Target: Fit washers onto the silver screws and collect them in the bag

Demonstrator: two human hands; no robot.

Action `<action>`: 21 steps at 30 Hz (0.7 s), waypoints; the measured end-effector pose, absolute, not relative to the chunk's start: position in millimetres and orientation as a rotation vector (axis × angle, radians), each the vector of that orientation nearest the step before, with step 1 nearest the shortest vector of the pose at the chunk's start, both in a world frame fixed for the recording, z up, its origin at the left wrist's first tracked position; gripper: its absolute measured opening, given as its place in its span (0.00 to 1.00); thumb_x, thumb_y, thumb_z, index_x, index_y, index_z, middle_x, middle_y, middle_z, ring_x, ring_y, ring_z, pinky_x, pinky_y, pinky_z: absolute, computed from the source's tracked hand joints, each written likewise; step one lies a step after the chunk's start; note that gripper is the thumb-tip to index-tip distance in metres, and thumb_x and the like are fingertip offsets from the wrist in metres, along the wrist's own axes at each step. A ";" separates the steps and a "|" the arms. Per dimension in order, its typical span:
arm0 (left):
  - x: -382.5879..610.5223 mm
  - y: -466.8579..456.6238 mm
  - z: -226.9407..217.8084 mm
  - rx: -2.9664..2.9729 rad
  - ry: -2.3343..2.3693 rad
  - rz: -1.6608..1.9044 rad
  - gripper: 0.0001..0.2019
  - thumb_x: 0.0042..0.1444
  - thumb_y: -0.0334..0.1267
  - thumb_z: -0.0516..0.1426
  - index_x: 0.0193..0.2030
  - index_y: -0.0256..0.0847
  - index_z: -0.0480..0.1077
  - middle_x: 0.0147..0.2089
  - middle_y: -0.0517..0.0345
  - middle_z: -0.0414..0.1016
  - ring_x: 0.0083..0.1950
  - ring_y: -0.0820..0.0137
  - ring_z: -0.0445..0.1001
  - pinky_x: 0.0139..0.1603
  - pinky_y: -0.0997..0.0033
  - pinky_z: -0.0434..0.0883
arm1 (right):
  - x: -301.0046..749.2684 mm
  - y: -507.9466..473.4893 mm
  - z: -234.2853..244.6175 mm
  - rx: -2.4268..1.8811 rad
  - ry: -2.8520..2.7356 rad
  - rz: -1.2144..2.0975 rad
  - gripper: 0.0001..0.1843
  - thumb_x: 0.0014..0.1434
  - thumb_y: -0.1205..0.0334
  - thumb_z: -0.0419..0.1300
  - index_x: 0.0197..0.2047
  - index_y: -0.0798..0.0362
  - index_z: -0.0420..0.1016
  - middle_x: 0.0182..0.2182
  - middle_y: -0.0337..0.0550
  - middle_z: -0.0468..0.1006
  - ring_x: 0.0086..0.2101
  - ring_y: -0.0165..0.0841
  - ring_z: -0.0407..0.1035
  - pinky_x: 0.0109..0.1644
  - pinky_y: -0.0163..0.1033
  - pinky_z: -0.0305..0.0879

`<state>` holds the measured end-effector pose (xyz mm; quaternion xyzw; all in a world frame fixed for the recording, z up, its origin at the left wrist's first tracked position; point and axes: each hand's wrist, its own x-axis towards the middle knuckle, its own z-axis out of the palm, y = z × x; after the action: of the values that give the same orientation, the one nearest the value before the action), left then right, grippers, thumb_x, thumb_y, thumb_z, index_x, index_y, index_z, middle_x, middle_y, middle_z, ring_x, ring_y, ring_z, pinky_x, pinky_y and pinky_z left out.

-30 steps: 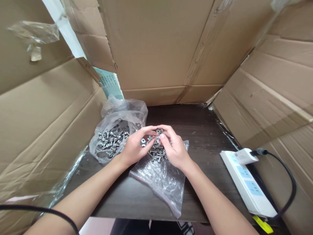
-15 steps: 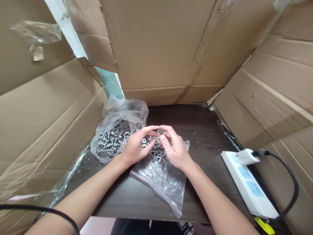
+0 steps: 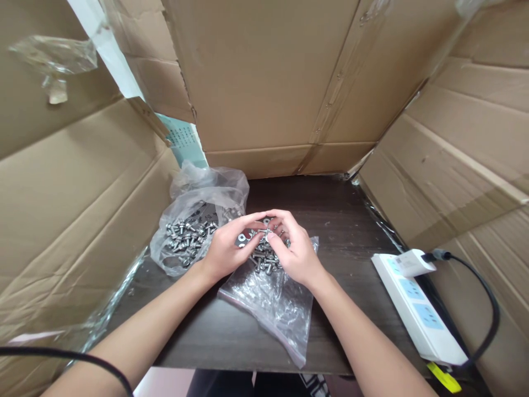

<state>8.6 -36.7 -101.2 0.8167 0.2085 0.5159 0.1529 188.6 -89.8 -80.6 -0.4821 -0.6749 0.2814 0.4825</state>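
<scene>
My left hand and my right hand meet fingertip to fingertip over a small heap of metal screws and washers. Both pinch a small metal piece between them; I cannot make out exactly what it is. The heap lies on a flat clear plastic bag on the dark wooden table. To the left, an open crumpled plastic bag holds several assembled screws.
Cardboard panels wall the table on the left, back and right. A white power strip with a plugged charger and black cable lies at the right edge. Another black cable crosses the lower left.
Both hands stay over the heap; only the fingertips have shifted slightly around the small piece. The view wobbled a little.
</scene>
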 end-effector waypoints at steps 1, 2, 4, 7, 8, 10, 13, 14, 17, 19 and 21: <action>8.5 -36.5 -101.4 2.345 0.596 1.480 0.21 0.65 0.28 0.62 0.64 0.39 0.69 0.47 0.53 0.85 0.45 0.71 0.85 0.48 0.74 0.81 | 188.7 -90.0 -80.7 -1.172 -1.652 0.695 0.17 0.68 0.61 0.54 0.59 0.53 0.68 0.38 0.43 0.76 0.33 0.31 0.71 0.36 0.36 0.67; 8.5 -36.3 -101.6 2.346 0.593 1.482 0.21 0.66 0.28 0.62 0.64 0.39 0.69 0.47 0.53 0.85 0.45 0.71 0.85 0.47 0.74 0.81 | 188.8 -90.0 -80.9 -1.179 -1.655 0.703 0.17 0.70 0.61 0.53 0.59 0.53 0.68 0.35 0.41 0.75 0.32 0.30 0.71 0.36 0.36 0.67; 8.2 -35.8 -102.3 2.348 0.589 1.480 0.21 0.66 0.28 0.62 0.65 0.39 0.69 0.47 0.54 0.85 0.45 0.72 0.85 0.47 0.75 0.81 | 189.3 -89.7 -81.8 -1.205 -1.644 0.715 0.16 0.72 0.59 0.50 0.60 0.52 0.69 0.29 0.38 0.73 0.30 0.30 0.69 0.36 0.36 0.66; 7.8 -35.4 -103.1 2.346 0.595 1.470 0.22 0.65 0.28 0.62 0.65 0.39 0.69 0.47 0.54 0.85 0.45 0.72 0.84 0.47 0.76 0.81 | 189.6 -89.0 -83.7 -1.189 -1.624 0.691 0.18 0.71 0.60 0.52 0.61 0.52 0.67 0.34 0.40 0.74 0.31 0.30 0.70 0.36 0.36 0.66; 7.7 -35.3 -103.3 2.345 0.597 1.467 0.22 0.65 0.28 0.62 0.65 0.39 0.69 0.47 0.54 0.85 0.46 0.72 0.84 0.47 0.76 0.81 | 189.5 -88.8 -84.2 -1.171 -1.625 0.678 0.20 0.69 0.60 0.54 0.62 0.52 0.66 0.37 0.41 0.75 0.32 0.30 0.71 0.36 0.36 0.67; 7.7 -35.4 -103.3 2.347 0.600 1.463 0.22 0.65 0.28 0.62 0.65 0.39 0.68 0.47 0.54 0.85 0.46 0.72 0.84 0.47 0.76 0.81 | 189.3 -89.0 -84.7 -1.160 -1.642 0.671 0.20 0.69 0.61 0.54 0.62 0.52 0.66 0.36 0.40 0.74 0.31 0.29 0.70 0.36 0.35 0.66; 7.8 -35.5 -103.0 2.353 0.593 1.467 0.22 0.66 0.28 0.62 0.65 0.39 0.68 0.47 0.54 0.85 0.46 0.72 0.84 0.49 0.76 0.80 | 189.1 -89.6 -84.4 -1.216 -1.647 0.693 0.17 0.72 0.59 0.50 0.60 0.52 0.69 0.28 0.36 0.72 0.28 0.29 0.68 0.35 0.36 0.64; 7.9 -35.6 -102.9 2.352 0.590 1.467 0.22 0.66 0.28 0.62 0.65 0.39 0.68 0.47 0.54 0.85 0.46 0.72 0.84 0.48 0.76 0.81 | 189.1 -89.7 -84.2 -1.222 -1.641 0.697 0.16 0.72 0.59 0.50 0.59 0.53 0.69 0.29 0.37 0.72 0.28 0.29 0.68 0.35 0.36 0.64; 7.8 -35.7 -102.8 2.336 0.589 1.456 0.22 0.66 0.28 0.62 0.65 0.39 0.68 0.47 0.53 0.85 0.45 0.72 0.84 0.46 0.75 0.81 | 189.1 -89.6 -83.7 -1.175 -1.632 0.676 0.18 0.68 0.61 0.55 0.60 0.53 0.68 0.38 0.41 0.75 0.31 0.28 0.70 0.35 0.35 0.66; 7.9 -35.6 -103.1 2.331 0.585 1.449 0.22 0.66 0.28 0.62 0.65 0.38 0.68 0.47 0.53 0.84 0.45 0.71 0.84 0.46 0.75 0.81 | 189.0 -89.4 -83.5 -1.166 -1.641 0.674 0.18 0.68 0.61 0.54 0.60 0.53 0.68 0.35 0.40 0.74 0.31 0.29 0.69 0.35 0.35 0.66; 8.0 -35.4 -103.4 2.336 0.580 1.444 0.22 0.66 0.28 0.61 0.66 0.38 0.67 0.47 0.53 0.84 0.46 0.71 0.84 0.47 0.74 0.81 | 188.8 -89.2 -83.2 -1.197 -1.640 0.686 0.17 0.71 0.61 0.52 0.60 0.53 0.69 0.30 0.37 0.72 0.29 0.29 0.68 0.35 0.35 0.65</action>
<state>8.0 -35.4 -103.4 0.8207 0.2039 0.5072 0.1665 188.8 -89.2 -83.2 -0.4902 -0.6719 0.2811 0.4787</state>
